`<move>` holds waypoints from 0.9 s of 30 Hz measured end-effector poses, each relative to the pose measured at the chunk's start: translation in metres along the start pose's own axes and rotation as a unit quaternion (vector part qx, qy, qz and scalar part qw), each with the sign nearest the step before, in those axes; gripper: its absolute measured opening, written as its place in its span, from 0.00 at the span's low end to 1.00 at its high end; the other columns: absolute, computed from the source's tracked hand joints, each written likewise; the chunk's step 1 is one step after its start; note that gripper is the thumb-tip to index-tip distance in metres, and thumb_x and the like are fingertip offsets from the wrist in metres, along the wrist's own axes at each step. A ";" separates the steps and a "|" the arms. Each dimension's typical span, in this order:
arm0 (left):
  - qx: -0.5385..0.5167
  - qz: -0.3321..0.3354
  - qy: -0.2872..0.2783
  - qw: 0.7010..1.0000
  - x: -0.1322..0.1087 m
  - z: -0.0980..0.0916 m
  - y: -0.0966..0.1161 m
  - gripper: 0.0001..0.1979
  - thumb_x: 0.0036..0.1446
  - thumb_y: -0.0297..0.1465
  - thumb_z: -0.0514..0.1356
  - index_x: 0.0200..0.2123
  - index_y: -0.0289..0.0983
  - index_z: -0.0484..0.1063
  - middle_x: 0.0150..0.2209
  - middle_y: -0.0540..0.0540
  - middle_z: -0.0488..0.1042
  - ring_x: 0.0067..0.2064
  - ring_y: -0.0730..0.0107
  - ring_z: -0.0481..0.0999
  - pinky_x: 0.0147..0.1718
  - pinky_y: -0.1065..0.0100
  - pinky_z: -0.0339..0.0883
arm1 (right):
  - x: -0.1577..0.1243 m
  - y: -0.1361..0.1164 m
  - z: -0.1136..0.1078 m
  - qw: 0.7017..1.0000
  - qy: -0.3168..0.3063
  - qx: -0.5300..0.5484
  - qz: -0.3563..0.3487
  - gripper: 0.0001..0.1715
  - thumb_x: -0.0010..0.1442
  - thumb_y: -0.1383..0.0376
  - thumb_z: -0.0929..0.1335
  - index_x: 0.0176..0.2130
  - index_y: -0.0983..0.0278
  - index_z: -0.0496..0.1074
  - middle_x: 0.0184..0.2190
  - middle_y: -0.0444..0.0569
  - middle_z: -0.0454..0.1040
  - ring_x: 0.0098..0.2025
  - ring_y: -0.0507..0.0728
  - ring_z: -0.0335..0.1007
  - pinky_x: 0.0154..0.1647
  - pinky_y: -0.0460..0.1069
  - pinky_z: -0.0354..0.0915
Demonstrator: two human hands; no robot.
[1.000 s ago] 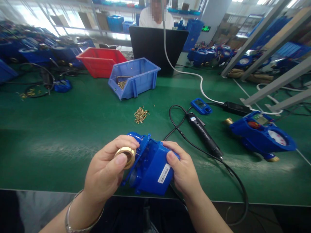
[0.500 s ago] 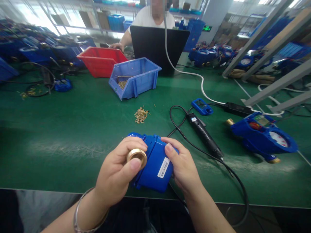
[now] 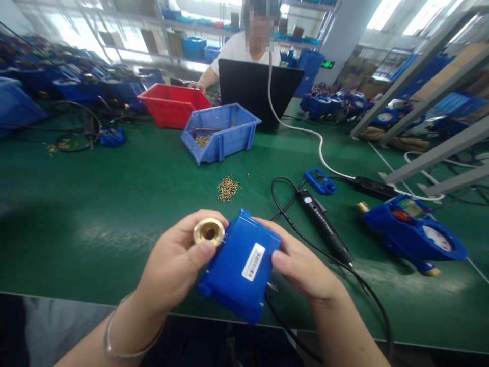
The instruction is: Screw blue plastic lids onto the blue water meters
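I hold a blue water meter [image 3: 239, 267] over the near edge of the green table [image 3: 114, 204], its barcode label facing up. My left hand [image 3: 171, 265] grips its brass threaded end [image 3: 208, 231], thumb on the fitting. My right hand [image 3: 303, 267] is wrapped round the meter's right side. A small pile of brass screws [image 3: 228, 187] lies just beyond the meter. A black electric screwdriver [image 3: 324, 226] with its cord lies to the right of my hands.
A second blue meter [image 3: 414, 234] lies at the right. A blue bin [image 3: 220, 131] with screws and a red bin [image 3: 171, 106] stand farther back. A person sits opposite behind a black laptop [image 3: 260, 86]. Metal frame bars [image 3: 431, 153] cross the right side.
I have turned the meter so its flat labelled face points up, and lifted it slightly. Both hands kept their grip. The view has tilted up a little.
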State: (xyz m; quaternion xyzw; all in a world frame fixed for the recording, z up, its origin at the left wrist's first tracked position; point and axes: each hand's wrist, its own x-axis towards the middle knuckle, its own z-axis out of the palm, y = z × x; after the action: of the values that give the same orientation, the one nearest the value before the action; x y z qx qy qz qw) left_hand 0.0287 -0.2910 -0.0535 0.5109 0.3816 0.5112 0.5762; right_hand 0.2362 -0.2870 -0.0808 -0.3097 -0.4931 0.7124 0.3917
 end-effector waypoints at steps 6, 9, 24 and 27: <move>-0.317 -0.186 0.188 0.911 0.023 -0.028 0.013 0.14 0.58 0.38 0.53 0.30 0.34 0.73 0.27 0.45 0.75 0.28 0.70 0.75 0.31 0.68 0.73 | 0.037 -0.026 -0.005 0.963 -0.077 -0.255 -0.051 0.34 0.47 0.64 0.73 0.54 0.58 0.65 0.49 0.48 0.67 0.49 0.59 0.63 0.53 0.57 0.59; -0.378 -0.245 0.205 0.869 0.028 -0.042 0.002 0.17 0.59 0.38 0.50 0.30 0.34 0.72 0.23 0.46 0.75 0.25 0.70 0.75 0.32 0.64 0.73 | 0.062 -0.007 0.010 0.987 -0.103 -0.123 -0.033 0.37 0.43 0.66 0.74 0.54 0.59 0.65 0.48 0.47 0.69 0.52 0.59 0.62 0.56 0.59 0.56; 0.457 0.255 0.321 0.790 -0.024 -0.091 -0.019 0.14 0.53 0.31 0.59 0.45 0.42 0.70 0.46 0.45 0.71 0.51 0.57 0.68 0.54 0.54 0.54 | 0.146 0.042 0.082 0.990 0.114 0.042 0.076 0.36 0.42 0.68 0.72 0.51 0.67 0.61 0.23 0.41 0.69 0.24 0.51 0.67 0.29 0.48 0.66; 0.649 0.272 0.161 0.692 -0.026 -0.084 -0.040 0.28 0.48 0.32 0.63 0.54 0.42 0.61 0.51 0.37 0.68 0.54 0.44 0.63 0.55 0.40 0.40 | 0.170 0.046 0.103 0.992 0.115 0.015 0.058 0.34 0.46 0.66 0.70 0.53 0.67 0.60 0.27 0.44 0.70 0.27 0.52 0.68 0.35 0.50 0.67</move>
State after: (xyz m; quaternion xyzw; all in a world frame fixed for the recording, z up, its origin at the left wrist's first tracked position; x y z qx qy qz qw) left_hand -0.0490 -0.2978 -0.1100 0.7488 0.5497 0.3454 -0.1333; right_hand 0.0538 -0.1971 -0.1006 -0.4117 -0.4152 0.7009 0.4084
